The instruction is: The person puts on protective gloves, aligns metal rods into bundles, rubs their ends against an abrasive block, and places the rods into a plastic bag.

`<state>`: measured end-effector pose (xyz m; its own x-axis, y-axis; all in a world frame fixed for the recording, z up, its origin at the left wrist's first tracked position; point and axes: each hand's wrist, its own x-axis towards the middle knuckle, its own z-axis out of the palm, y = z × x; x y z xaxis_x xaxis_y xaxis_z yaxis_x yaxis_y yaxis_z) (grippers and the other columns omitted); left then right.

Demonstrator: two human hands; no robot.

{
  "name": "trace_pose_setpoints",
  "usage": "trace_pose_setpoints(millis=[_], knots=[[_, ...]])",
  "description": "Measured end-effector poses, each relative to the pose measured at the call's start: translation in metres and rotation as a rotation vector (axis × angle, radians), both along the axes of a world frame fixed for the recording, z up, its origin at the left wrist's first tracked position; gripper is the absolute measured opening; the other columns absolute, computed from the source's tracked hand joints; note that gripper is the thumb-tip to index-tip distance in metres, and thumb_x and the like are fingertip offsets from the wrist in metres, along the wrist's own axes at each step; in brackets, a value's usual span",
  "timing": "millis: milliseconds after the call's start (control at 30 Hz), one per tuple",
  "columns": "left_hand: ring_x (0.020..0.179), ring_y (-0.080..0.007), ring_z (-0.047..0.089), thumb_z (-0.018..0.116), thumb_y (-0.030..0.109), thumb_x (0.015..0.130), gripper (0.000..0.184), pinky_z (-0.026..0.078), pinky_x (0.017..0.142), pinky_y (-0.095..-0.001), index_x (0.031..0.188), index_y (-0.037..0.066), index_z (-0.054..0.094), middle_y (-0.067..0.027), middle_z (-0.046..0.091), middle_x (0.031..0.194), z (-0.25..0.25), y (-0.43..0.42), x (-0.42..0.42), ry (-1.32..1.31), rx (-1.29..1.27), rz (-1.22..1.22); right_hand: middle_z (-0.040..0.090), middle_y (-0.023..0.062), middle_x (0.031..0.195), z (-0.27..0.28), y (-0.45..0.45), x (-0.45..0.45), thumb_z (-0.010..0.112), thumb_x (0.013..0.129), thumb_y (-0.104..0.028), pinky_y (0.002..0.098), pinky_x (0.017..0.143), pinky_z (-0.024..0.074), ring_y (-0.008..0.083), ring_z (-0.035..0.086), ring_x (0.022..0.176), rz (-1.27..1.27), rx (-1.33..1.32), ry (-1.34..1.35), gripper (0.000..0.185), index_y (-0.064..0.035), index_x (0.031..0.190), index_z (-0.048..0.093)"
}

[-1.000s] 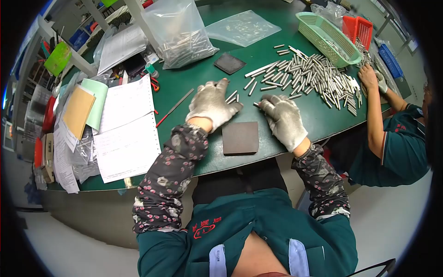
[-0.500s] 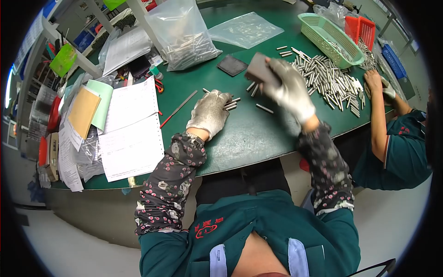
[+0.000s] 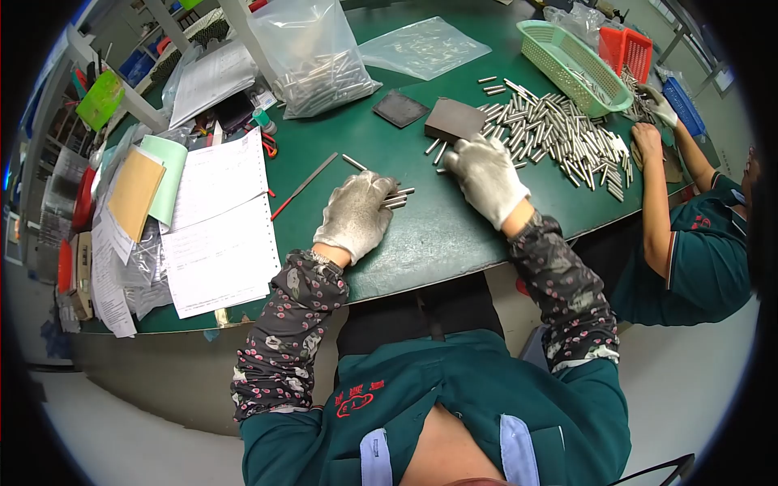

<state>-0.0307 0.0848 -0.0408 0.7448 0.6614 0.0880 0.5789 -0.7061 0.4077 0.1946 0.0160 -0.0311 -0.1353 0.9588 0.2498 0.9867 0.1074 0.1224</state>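
My left hand point(image 3: 355, 212), in a whitish glove, is closed around several metal pins point(image 3: 397, 198) whose ends stick out on its right side. One more pin point(image 3: 354, 163) lies just above its knuckles. My right hand point(image 3: 489, 180), also gloved, has its fingers bent down at the table, just below a dark rectangular block point(image 3: 455, 120); what its fingertips hold, if anything, is hidden. The block rests at the left edge of a pile of metal pins point(image 3: 559, 134). A thin dark plate point(image 3: 400, 108) lies left of the block.
Papers point(image 3: 219, 235) and a red-handled file point(image 3: 305, 185) lie left. Behind are a bag of pins point(image 3: 324, 85), a flat plastic bag point(image 3: 425, 47), a green basket point(image 3: 531, 34) and a red basket point(image 3: 625, 50). A co-worker's arms point(image 3: 657, 211) are at the right.
The block went from the table's front, in my right hand, up to the pile's left edge; that hand has drawn back below it. My left hand has closed on pins and moved slightly down.
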Motion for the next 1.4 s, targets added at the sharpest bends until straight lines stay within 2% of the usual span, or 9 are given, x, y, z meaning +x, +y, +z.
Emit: trace_pose_setpoints(millis=[133, 333, 433, 600, 833, 867, 1000, 1100, 1400], knots=[[0.114, -0.0303, 0.054, 0.068, 0.009, 0.076, 0.039, 0.046, 0.099, -0.0414, 0.116, 0.010, 0.064, -0.0097, 0.059, 0.116, 0.006, -0.005, 0.001, 0.040, 0.027, 0.067, 0.069, 0.0124, 0.094, 0.008, 0.021, -0.008, 0.054, 0.087, -0.007, 0.0402, 0.080, 0.0519, 0.0289, 0.068, 0.095, -0.078, -0.053, 0.030, 0.024, -0.0092, 0.107, 0.067], [0.110, -0.0298, 0.055, 0.068, 0.007, 0.076, 0.036, 0.049, 0.096, -0.0415, 0.112, 0.011, 0.068, -0.0091, 0.060, 0.115, 0.012, -0.003, 0.004, 0.079, 0.001, 0.020, 0.065, 0.0182, 0.095, 0.003, 0.030, -0.004, 0.055, 0.081, -0.001, 0.0434, 0.081, 0.0519, 0.0346, 0.065, 0.095, -0.016, -0.063, 0.047, 0.020, -0.0043, 0.098, 0.065], [0.107, -0.0295, 0.057, 0.066, 0.003, 0.078, 0.032, 0.050, 0.093, -0.0414, 0.109, 0.012, 0.069, -0.0070, 0.061, 0.112, 0.013, -0.007, -0.001, 0.092, -0.003, -0.029, 0.069, 0.0170, 0.100, 0.011, 0.028, -0.003, 0.058, 0.085, -0.008, 0.0400, 0.083, 0.0534, 0.0312, 0.067, 0.101, 0.000, -0.176, 0.027, 0.019, -0.0068, 0.100, 0.069], [0.105, -0.0301, 0.058, 0.065, -0.004, 0.076, 0.031, 0.050, 0.090, -0.0410, 0.103, 0.012, 0.069, -0.0051, 0.064, 0.108, 0.005, -0.007, -0.012, 0.045, 0.030, -0.174, 0.063, 0.0143, 0.090, 0.013, -0.005, -0.019, 0.059, 0.084, -0.012, 0.0395, 0.076, 0.0543, 0.0295, 0.064, 0.092, 0.273, -0.215, 0.184, 0.011, -0.0075, 0.091, 0.067], [0.110, -0.0306, 0.056, 0.072, 0.003, 0.074, 0.039, 0.048, 0.096, -0.0399, 0.112, 0.010, 0.067, -0.0071, 0.061, 0.117, -0.001, -0.015, -0.022, -0.157, 0.042, -0.191, 0.064, 0.0129, 0.096, 0.003, -0.042, -0.037, 0.061, 0.080, -0.006, 0.0425, 0.078, 0.0522, 0.0317, 0.064, 0.093, 0.529, -0.108, 0.375, 0.027, -0.0106, 0.106, 0.067], [0.112, -0.0305, 0.055, 0.074, 0.007, 0.074, 0.042, 0.047, 0.098, -0.0396, 0.116, 0.010, 0.066, -0.0078, 0.060, 0.118, 0.002, -0.019, -0.025, -0.183, 0.049, -0.135, 0.064, 0.0139, 0.105, 0.002, -0.042, -0.033, 0.068, 0.077, -0.014, 0.0437, 0.084, 0.0500, 0.0331, 0.061, 0.098, 0.493, -0.184, 0.574, 0.040, -0.0106, 0.117, 0.065], [0.115, -0.0302, 0.054, 0.086, 0.032, 0.066, 0.067, 0.044, 0.102, -0.0408, 0.126, 0.011, 0.063, -0.0114, 0.059, 0.120, 0.012, -0.029, -0.028, -0.026, -0.001, 0.098, 0.061, 0.0113, 0.117, 0.000, -0.052, -0.046, 0.081, 0.066, -0.038, 0.0443, 0.092, 0.0469, 0.0333, 0.057, 0.107, 0.192, -0.079, 0.530, 0.070, -0.0077, 0.126, 0.062], [0.114, -0.0297, 0.054, 0.086, 0.032, 0.066, 0.064, 0.044, 0.102, -0.0417, 0.123, 0.011, 0.066, -0.0112, 0.059, 0.119, 0.021, -0.030, -0.023, 0.149, 0.004, 0.012, 0.061, 0.0091, 0.115, 0.004, -0.047, -0.061, 0.080, 0.067, -0.044, 0.0445, 0.093, 0.0463, 0.0310, 0.057, 0.107, 0.143, -0.175, 0.395, 0.071, -0.0106, 0.127, 0.062], [0.117, -0.0299, 0.053, 0.087, 0.037, 0.063, 0.067, 0.044, 0.102, -0.0424, 0.121, 0.010, 0.065, -0.0113, 0.058, 0.121, 0.006, -0.028, -0.031, -0.012, -0.001, 0.009, 0.060, 0.0089, 0.108, -0.001, -0.044, -0.068, 0.075, 0.073, -0.049, 0.0437, 0.087, 0.0467, 0.0286, 0.057, 0.102, 0.133, -0.150, 0.361, 0.067, -0.0160, 0.129, 0.063]])
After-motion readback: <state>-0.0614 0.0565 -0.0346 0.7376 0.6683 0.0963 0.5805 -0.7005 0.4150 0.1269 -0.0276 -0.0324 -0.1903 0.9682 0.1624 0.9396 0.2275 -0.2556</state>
